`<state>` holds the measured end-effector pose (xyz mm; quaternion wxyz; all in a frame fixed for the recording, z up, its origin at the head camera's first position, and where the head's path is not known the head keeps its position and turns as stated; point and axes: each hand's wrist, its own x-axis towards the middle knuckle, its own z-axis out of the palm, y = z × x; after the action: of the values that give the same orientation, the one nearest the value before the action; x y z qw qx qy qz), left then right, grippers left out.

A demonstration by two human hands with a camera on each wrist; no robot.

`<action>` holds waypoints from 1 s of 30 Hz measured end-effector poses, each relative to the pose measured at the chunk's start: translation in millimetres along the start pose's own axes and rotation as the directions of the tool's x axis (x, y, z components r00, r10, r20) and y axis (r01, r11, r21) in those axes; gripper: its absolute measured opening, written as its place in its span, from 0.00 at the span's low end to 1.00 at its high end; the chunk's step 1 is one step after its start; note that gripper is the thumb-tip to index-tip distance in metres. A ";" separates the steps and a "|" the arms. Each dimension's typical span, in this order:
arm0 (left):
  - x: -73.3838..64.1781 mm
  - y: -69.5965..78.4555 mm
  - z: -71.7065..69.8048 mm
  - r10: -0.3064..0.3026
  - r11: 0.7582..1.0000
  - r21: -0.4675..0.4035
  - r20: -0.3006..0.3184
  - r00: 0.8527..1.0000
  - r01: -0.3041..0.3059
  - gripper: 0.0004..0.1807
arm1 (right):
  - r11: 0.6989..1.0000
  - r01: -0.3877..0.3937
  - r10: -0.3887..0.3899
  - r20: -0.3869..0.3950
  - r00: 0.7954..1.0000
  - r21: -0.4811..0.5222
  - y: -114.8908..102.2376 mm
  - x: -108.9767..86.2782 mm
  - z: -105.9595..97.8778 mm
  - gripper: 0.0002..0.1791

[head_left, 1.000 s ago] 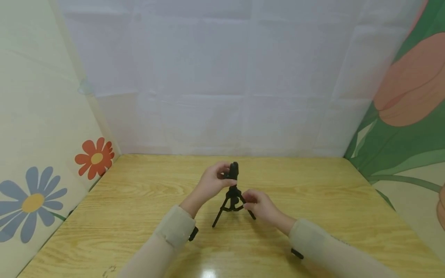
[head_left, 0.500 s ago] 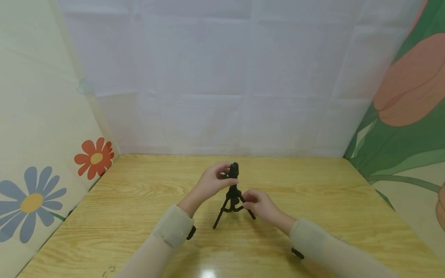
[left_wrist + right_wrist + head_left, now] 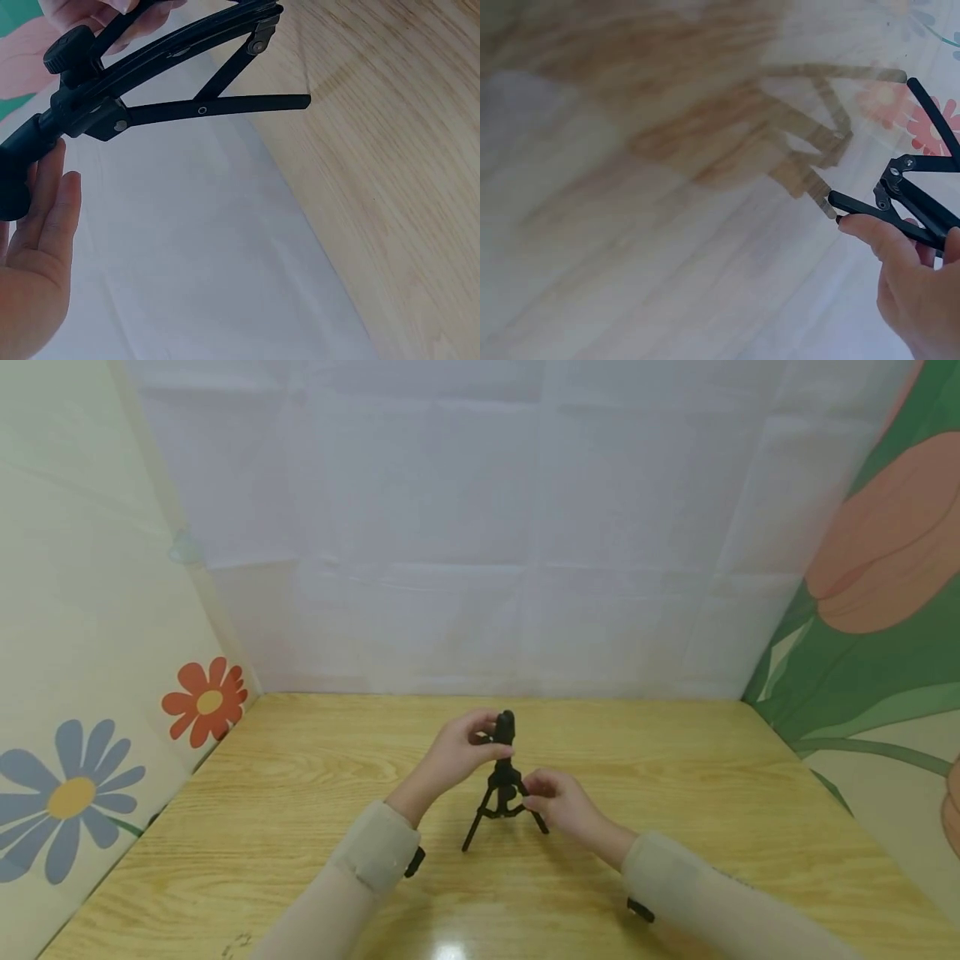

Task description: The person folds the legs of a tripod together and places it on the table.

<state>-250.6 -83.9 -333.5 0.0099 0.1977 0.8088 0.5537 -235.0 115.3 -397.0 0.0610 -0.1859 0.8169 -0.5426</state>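
Note:
A small black tripod (image 3: 504,774) stands upright at the middle of the table, its legs spread and joined by braces. My left hand (image 3: 455,752) holds its upper part from the left, thumb in front and fingers behind. In the left wrist view, fingers (image 3: 56,202) lie along the column below a black knob (image 3: 69,54). Lower down, my right hand (image 3: 567,807) pinches the right leg. The right wrist view shows that leg (image 3: 885,216) between thumb and fingers, near the folding brace joint (image 3: 891,176).
The wood-grain table (image 3: 300,793) ends at a white sheet (image 3: 480,543) behind. Panels with painted flowers flank both sides: a red flower (image 3: 204,702) at left, a large pink tulip (image 3: 888,543) at right. The tripod's reflection (image 3: 810,127) shows on the glossy tabletop.
The feet of the two front legs stand very slightly closer together than a second ago. Both hands keep their hold and have hardly moved.

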 end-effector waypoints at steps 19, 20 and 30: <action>4.9 -4.2 -1.2 -0.020 0.998 -0.056 -0.027 0.999 0.018 0.20 | 0.988 -0.065 0.068 -0.019 0.998 0.138 -4.9 0.3 3.9 0.07; 5.2 -4.9 -1.8 -0.021 0.998 -0.059 -0.027 0.999 0.019 0.19 | 0.987 -0.065 0.069 -0.022 0.997 0.150 -4.8 1.0 4.2 0.07; 5.0 -7.0 -4.7 -0.022 0.997 -0.075 -0.029 0.999 0.020 0.20 | 0.976 -0.055 0.066 -0.045 0.997 0.212 -3.0 4.2 8.8 0.05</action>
<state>-258.5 -88.5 -337.0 0.0108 0.1805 0.7898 0.5861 -235.5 105.1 -397.4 0.0755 -0.1391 0.7615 -0.6286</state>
